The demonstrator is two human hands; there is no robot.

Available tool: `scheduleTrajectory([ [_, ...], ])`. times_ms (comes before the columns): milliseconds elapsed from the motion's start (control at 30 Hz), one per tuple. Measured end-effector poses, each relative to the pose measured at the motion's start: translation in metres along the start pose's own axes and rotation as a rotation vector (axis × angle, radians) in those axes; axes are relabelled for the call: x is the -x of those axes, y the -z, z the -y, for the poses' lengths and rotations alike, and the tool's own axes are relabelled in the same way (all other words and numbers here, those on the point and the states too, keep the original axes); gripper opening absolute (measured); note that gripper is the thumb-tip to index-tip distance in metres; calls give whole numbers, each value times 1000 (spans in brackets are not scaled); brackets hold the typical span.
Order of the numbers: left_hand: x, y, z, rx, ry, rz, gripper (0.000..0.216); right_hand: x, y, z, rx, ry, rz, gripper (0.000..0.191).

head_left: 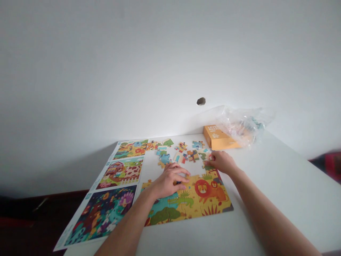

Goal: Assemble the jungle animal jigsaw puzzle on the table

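A partly joined jigsaw puzzle (213,193) with lions and a crocodile lies on the white table. Over its upper left part rests my left hand (170,179), fingers apart and curved, holding nothing that shows. At the puzzle's upper right edge, my right hand (222,161) has its fingertips pinched on a puzzle piece (204,155), which they partly cover. Several loose puzzle pieces (193,155) are scattered beyond the joined part, among them a blue piece (198,144) and a green one (168,142).
A sheet (117,192) with three printed pictures lies along the table's left side. At the back right, a yellow puzzle box (221,140) stands under a clear plastic bag (247,124) with more pieces inside. A white wall (160,71) with a hole (201,101) rises behind.
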State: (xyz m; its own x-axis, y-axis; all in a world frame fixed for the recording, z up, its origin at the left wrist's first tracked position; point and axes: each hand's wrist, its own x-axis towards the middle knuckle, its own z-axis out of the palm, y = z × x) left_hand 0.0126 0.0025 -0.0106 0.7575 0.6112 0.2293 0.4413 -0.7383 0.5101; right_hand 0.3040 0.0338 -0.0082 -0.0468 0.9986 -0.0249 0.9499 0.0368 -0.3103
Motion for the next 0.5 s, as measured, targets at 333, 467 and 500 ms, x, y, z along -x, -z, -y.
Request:
scheduleTrajectory([
  [333, -3, 0, -6, 68, 26, 17, 15, -1, 7, -13, 5, 12, 70, 42],
  [467, -3, -1, -7, 80, 41, 23, 14, 0, 5, -8, -7, 68, 62, 39],
  [500, -3, -1, -7, 81, 45, 25, 13, 0, 4, -6, -13, 84, 61, 39],
])
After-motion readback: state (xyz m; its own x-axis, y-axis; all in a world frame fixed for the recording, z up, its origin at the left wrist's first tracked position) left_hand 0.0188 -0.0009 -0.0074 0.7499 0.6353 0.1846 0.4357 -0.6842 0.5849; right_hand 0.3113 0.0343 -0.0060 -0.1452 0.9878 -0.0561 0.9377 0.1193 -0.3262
